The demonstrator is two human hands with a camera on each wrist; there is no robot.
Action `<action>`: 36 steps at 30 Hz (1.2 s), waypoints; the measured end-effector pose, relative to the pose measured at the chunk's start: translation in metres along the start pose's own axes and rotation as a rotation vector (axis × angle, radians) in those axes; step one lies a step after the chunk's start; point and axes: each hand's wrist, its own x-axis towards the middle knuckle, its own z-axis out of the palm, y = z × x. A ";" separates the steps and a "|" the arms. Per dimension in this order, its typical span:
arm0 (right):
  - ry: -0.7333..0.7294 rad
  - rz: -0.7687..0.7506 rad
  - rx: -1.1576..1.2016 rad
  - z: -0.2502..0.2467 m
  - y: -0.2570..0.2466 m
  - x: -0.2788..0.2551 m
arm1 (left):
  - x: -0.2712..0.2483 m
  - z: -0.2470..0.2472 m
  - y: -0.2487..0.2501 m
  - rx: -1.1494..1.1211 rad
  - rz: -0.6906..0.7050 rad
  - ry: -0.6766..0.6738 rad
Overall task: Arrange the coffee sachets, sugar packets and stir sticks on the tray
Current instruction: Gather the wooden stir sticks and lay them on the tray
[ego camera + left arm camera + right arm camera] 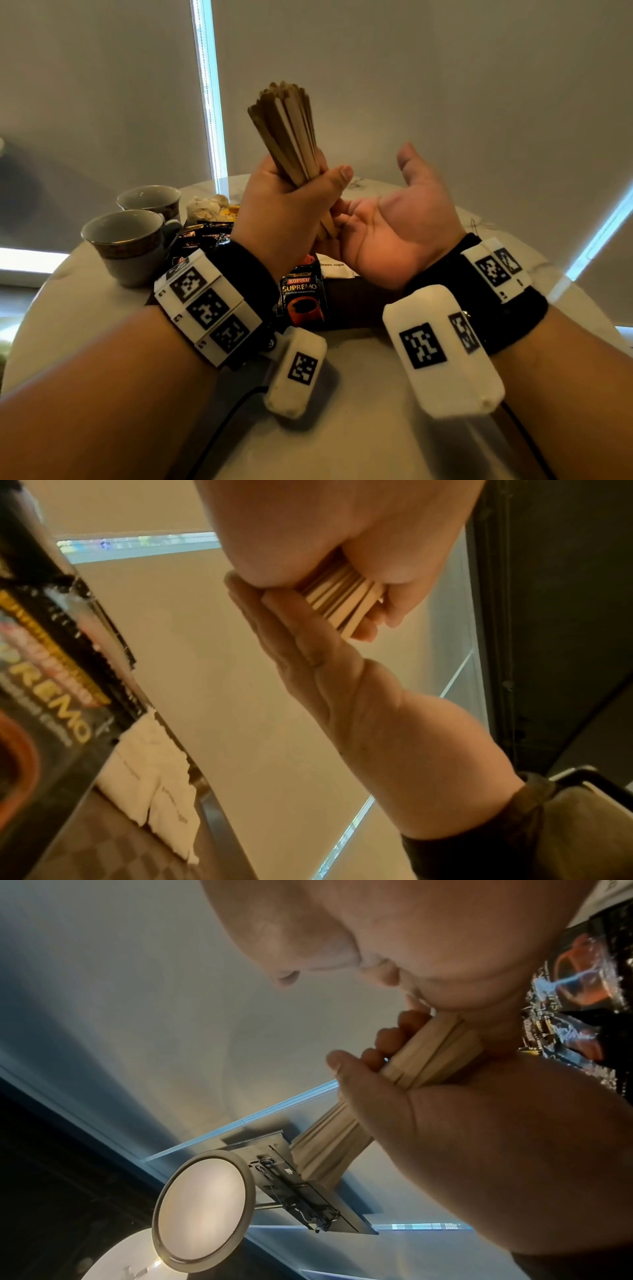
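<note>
My left hand (308,185) grips a thick bundle of wooden stir sticks (287,137) and holds it upright above the table. My right hand (376,205) is open, palm turned toward the left, and its palm touches the sticks' lower ends (342,601). Below both hands lies a dark brown tray (356,308). A black Kopiko Supremo coffee sachet (303,298) stands at its left end, with a white brown sugar packet (337,270) beside it. In the right wrist view the left hand's fingers (387,1039) wrap round the stir sticks (428,1056).
Two empty cups (126,243) (150,200) stand on the round marble table (359,411) at the left. Behind them lie several loose black coffee sachets (205,234) and crumpled pale packets (209,205). Closed blinds hang behind the table.
</note>
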 end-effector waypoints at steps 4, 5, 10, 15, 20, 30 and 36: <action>0.016 -0.015 -0.004 -0.002 0.001 0.001 | -0.001 -0.001 0.001 0.088 -0.031 -0.056; 0.022 -0.009 -0.035 -0.003 0.001 0.001 | -0.001 -0.001 0.000 0.098 -0.048 -0.062; 0.272 -0.254 -0.766 -0.003 -0.014 -0.002 | 0.002 -0.006 0.006 0.383 -0.155 -0.209; 0.407 -0.759 -1.382 0.011 -0.036 -0.032 | -0.001 -0.004 0.013 0.773 -0.262 -0.421; 0.330 -0.532 -1.752 0.012 -0.026 -0.034 | -0.003 0.005 0.018 0.847 -0.270 -0.375; 0.237 -0.545 -1.595 0.009 -0.022 -0.029 | -0.005 0.005 0.015 0.702 -0.298 -0.374; 0.400 -0.763 -1.525 0.011 -0.038 -0.031 | -0.007 0.004 0.016 0.805 -0.260 -0.458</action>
